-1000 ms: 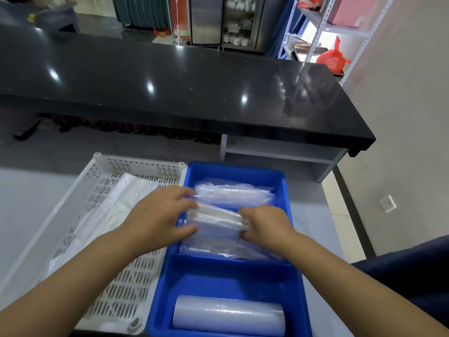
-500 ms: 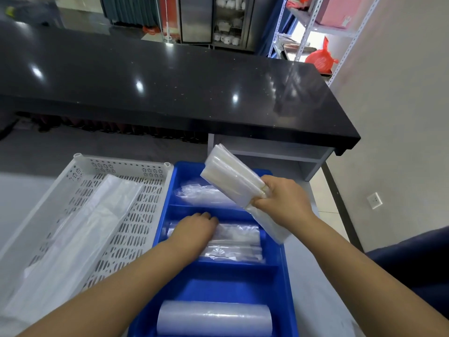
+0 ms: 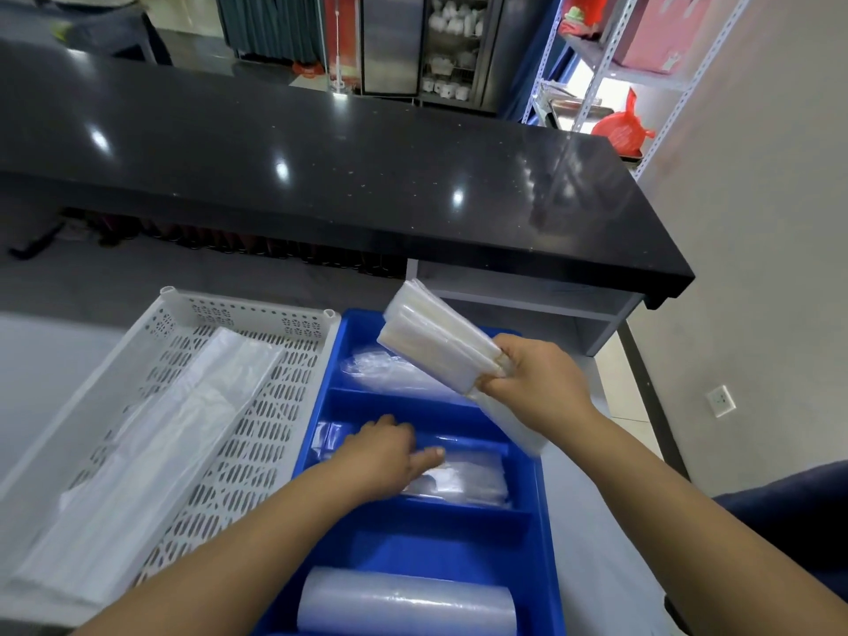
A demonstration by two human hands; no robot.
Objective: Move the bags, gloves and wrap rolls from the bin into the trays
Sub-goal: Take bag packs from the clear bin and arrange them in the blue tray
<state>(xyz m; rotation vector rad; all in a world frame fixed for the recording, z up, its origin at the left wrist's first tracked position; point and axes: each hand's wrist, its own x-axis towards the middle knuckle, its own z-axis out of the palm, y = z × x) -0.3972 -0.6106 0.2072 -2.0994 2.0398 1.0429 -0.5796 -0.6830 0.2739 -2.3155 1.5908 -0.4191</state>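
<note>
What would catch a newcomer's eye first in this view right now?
The right hand holds a folded stack of clear bags above the far end of the blue bin. The left hand rests on plastic packs in the bin's middle compartment. A wrap roll lies in the nearest compartment, beside the white perforated tray.

Glossy black counter (image 3: 348, 176) reflecting ceiling lights; beige wall (image 3: 757, 250) right, perhaps metal shelving (image 3: 596, 71) behind
</note>
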